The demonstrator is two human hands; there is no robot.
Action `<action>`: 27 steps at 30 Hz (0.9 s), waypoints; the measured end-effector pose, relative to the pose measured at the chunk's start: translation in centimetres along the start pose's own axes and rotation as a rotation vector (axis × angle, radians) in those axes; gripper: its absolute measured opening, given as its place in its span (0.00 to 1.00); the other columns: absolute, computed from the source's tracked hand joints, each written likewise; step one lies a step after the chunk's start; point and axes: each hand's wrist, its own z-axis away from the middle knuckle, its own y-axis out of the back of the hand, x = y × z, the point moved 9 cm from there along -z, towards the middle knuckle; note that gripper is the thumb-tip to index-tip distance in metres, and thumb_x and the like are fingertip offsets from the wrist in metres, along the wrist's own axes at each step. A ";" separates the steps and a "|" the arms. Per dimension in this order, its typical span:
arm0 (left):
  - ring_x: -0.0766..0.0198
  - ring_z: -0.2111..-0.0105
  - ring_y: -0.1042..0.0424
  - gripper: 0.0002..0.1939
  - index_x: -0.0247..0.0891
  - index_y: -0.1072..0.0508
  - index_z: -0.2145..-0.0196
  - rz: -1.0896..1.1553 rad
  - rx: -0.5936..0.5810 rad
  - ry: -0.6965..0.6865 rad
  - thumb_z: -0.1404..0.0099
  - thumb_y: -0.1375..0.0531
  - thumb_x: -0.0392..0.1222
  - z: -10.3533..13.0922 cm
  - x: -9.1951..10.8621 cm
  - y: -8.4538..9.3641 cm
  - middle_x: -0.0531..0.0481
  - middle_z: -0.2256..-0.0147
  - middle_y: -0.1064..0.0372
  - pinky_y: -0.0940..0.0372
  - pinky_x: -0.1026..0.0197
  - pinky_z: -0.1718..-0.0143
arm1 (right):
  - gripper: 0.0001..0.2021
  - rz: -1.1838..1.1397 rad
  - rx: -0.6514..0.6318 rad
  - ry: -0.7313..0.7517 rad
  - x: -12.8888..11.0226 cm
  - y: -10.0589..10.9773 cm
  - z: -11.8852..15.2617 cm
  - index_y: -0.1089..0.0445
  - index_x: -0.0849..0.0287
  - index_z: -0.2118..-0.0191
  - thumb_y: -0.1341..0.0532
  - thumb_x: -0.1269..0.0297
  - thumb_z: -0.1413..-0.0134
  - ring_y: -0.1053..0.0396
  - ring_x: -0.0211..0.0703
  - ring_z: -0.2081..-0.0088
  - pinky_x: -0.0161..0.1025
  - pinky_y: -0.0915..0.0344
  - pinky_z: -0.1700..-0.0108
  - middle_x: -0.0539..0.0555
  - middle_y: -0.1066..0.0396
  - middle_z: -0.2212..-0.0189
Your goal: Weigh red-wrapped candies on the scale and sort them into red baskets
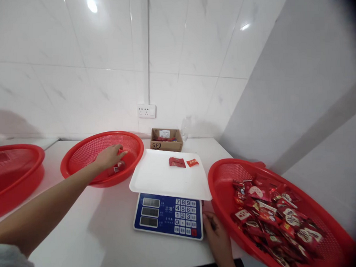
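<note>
My left hand (111, 155) reaches over the middle red basket (101, 137). Its thumb and forefinger are apart, with red showing between them that looks like the basket wall. Just below it are small red wrapped packets (119, 166). My right hand (215, 229) is low beside the right edge of the blue digital scale (166, 216), fingers loosely bent and apart, with nothing visible in them. On the scale's white tray (156, 175) lie a dark red packet (177, 162) and a smaller bright red one (192, 162).
A large red basket (223, 165) on the right holds many red packets (276, 212). Another red basket (22, 150) stands far left. Behind the scale are an open cardboard box (166, 145) and a clear bottle (186, 127). A socket (146, 111) is on the tiled wall.
</note>
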 end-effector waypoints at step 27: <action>0.49 0.48 0.41 0.21 0.45 0.36 0.50 0.080 -0.167 -0.611 0.37 0.50 0.56 0.3 28.5 -12.2 0.42 0.51 0.38 0.45 0.44 0.50 | 0.21 -0.005 -0.012 0.015 0.2 0.0 -0.1 0.29 0.60 0.70 0.41 0.44 0.59 0.29 0.47 0.69 0.38 0.33 0.68 0.56 0.26 0.72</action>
